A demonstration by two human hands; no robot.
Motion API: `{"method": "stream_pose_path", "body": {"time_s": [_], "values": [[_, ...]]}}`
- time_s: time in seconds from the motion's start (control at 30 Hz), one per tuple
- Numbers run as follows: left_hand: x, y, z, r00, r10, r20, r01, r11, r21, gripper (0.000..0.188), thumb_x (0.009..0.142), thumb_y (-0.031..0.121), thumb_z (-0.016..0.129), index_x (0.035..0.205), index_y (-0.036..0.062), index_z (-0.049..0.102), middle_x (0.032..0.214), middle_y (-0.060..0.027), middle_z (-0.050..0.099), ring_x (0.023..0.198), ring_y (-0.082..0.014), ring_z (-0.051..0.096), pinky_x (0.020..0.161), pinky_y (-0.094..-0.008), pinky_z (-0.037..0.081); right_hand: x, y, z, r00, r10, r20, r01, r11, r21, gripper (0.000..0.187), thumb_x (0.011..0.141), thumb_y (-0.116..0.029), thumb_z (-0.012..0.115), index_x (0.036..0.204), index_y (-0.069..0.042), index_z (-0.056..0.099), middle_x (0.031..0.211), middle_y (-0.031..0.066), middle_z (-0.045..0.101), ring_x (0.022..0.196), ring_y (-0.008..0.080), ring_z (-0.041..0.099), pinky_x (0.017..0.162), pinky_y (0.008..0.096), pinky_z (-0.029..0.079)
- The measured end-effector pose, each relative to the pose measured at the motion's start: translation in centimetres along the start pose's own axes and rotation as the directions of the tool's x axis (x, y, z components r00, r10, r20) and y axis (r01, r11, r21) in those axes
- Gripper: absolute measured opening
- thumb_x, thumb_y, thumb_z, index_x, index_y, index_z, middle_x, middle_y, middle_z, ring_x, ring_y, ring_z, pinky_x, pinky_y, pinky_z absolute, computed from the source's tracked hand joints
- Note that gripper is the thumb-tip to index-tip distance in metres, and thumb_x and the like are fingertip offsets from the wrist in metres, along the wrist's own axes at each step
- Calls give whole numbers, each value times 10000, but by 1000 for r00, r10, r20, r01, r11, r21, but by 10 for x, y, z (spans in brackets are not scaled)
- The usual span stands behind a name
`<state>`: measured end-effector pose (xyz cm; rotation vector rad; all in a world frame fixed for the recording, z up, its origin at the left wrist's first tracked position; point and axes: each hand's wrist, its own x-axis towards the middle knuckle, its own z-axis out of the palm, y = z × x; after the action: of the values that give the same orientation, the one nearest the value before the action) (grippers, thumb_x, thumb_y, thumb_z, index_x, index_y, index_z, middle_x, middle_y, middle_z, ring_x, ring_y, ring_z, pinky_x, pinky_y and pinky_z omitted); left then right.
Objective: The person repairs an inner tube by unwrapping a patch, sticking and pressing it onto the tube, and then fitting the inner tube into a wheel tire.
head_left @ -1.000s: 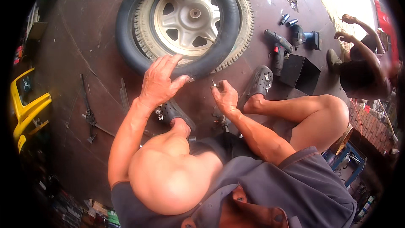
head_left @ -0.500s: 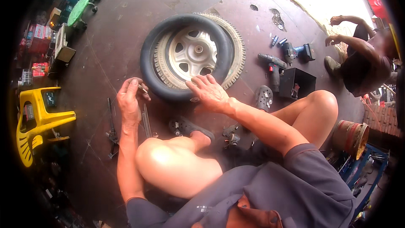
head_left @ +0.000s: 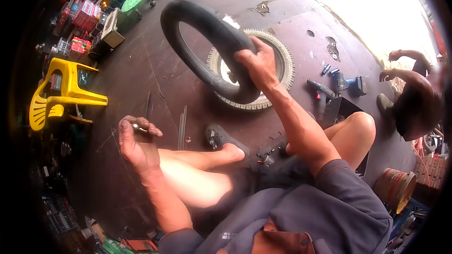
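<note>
Raised from the tyred wheel (head_left: 288,59) since half a second ago, one black inner tube (head_left: 223,35) tilts above it, hiding part of its rim, gripped by the fingers of the right hand (head_left: 259,63). Those of the left hand (head_left: 139,146) curl around one small silvery piece (head_left: 137,127). Further out on the floor are two thin rods (head_left: 182,129), two power tools (head_left: 346,83) and two blue sockets (head_left: 326,69). A knee (head_left: 360,127) partly blocks one black box (head_left: 335,113), contents indiscernible. One yellow chair (head_left: 70,99) stands leftward.
</note>
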<state>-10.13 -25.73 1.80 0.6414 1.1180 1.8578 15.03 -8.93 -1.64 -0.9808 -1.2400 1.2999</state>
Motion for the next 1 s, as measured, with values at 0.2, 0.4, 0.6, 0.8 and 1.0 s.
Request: {"method": "stream_pose_path", "body": {"time_s": [0.2, 0.4, 0.6, 0.8, 1.0], "values": [[-87, -148, 33, 914, -404, 19, 404, 911, -84, 202, 981, 235, 508, 1022, 45, 561, 743, -77, 585, 589, -179, 572, 517, -330, 493, -77, 136, -111, 874, 467, -138, -240, 659, 713, 408, 810, -357, 526, 997, -3, 607, 795, 129, 635, 668, 258, 613, 621, 385, 533], [-140, -259, 16, 725, -687, -43, 688, 720, 98, 191, 958, 154, 488, 1111, 51, 536, 879, -91, 608, 708, -218, 638, 592, -341, 536, -137, 235, -186, 629, 606, -486, -164, 715, 680, 382, 873, -375, 551, 1066, -49, 600, 998, 103, 641, 893, 243, 615, 790, 388, 520], [-135, -338, 10, 669, -699, -253, 722, 692, -3, 195, 966, 209, 478, 1132, 118, 526, 1062, -72, 582, 948, -293, 615, 859, -535, 451, -151, 263, -219, 551, 472, -688, -654, 757, -4, 550, 865, -322, 624, 1297, -20, 469, 1216, 154, 549, 1082, 294, 550, 915, 420, 459], [-109, -361, -17, 676, -684, -274, 698, 713, -60, 185, 961, 225, 483, 1112, 143, 552, 1072, -49, 576, 959, -273, 588, 864, -542, 418, -164, 274, -148, 609, 224, -761, -686, 632, -362, 781, 735, -376, 773, 1323, 12, 437, 1381, 198, 416, 1248, 336, 438, 1054, 449, 357], [-93, -356, 1, 757, -649, -76, 636, 758, -144, 206, 951, 211, 566, 1111, 82, 578, 894, -46, 624, 763, -193, 625, 659, -355, 539, -160, 275, -162, 646, 694, -319, -535, 709, 460, 699, 688, -527, 788, 1164, -60, 578, 1070, 70, 628, 987, 224, 595, 895, 394, 456]]}}
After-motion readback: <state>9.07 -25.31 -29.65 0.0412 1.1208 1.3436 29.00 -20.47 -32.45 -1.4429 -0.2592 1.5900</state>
